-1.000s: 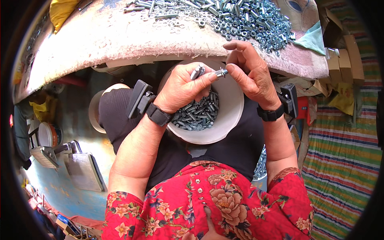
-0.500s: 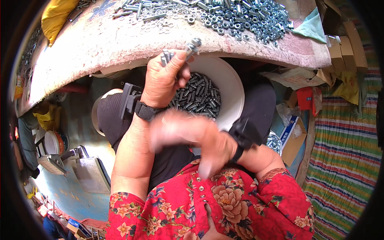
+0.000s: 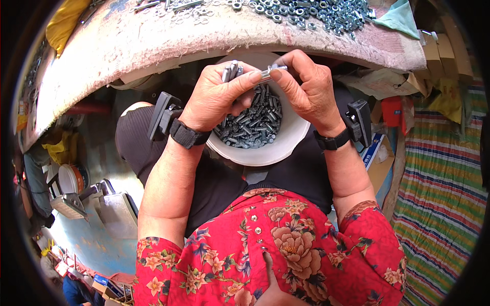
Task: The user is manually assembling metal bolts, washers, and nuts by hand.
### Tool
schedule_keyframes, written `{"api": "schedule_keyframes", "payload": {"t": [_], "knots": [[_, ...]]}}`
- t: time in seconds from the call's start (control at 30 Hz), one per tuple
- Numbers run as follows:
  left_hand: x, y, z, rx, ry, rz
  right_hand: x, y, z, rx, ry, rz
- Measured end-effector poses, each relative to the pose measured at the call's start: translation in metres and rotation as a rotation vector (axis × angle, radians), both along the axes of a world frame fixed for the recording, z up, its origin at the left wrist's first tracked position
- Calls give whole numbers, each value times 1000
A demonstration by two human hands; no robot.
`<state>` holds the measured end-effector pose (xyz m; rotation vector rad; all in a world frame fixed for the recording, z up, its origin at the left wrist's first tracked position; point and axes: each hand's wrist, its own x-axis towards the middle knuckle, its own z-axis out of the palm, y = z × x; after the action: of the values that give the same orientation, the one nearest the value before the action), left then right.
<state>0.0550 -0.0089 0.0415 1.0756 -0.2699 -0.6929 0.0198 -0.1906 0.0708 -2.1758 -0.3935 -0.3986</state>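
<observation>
From afar I see the left hand [image 3: 217,94] angled inward, its grip clamped on a bolt [image 3: 266,75], while the right hand [image 3: 310,94] mirrors it, pinching the bolt's other end over the white bucket [image 3: 293,127].

From my end, the left hand [image 3: 217,97] hid all but the ends of the bolts [image 3: 234,70] tucked in it. The bolt [image 3: 266,75] pinched between that and the right hand [image 3: 312,94] was partly covered too, and its tip was too small for me to make out. Both blocked bits of the white bucket [image 3: 288,135]. Nut pile [image 3: 326,14] and counter [image 3: 204,41] got chopped by the top edge.
</observation>
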Motion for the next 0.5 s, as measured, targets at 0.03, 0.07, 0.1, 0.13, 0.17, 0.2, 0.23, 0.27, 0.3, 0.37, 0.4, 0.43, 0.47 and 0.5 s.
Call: {"api": "schedule_keyframes", "payload": {"t": [0.03,0.07,0.1,0.13,0.17,0.2,0.23,0.27,0.3,0.37,0.4,0.43,0.47,0.5], "knots": [[0,-1,3,37,-16,26,-1,-4,-2,-120,22,-50],[0,-2,4,73,-34,52,-1,-8,-5,-117,25,-48],[1,-2,2,56,-17,55,0,-11,-8,-57,71,-107],[1,-3,2,56,-16,53,0,-13,-10,3,116,-165],[2,-4,5,118,-71,68,2,-13,-11,124,79,-153],[1,-3,6,187,-125,88,3,-6,-14,129,81,-148],[1,-4,6,183,-128,83,4,3,-15,251,105,-81],[0,-6,5,190,-112,70,5,10,-15,373,127,-13],[2,-6,4,198,-105,66,2,17,-9,461,345,31],[2,-7,-9,204,-218,72,5,23,-11,220,268,113],[1,-9,-7,264,-306,79,5,24,-14,128,234,117],[-1,-8,-3,215,-142,42,5,25,-14,238,244,139],[3,-6,2,197,-168,-90,8,19,-15,178,249,158],[1,-3,4,185,-109,-90,7,18,-14,320,327,139]]}}
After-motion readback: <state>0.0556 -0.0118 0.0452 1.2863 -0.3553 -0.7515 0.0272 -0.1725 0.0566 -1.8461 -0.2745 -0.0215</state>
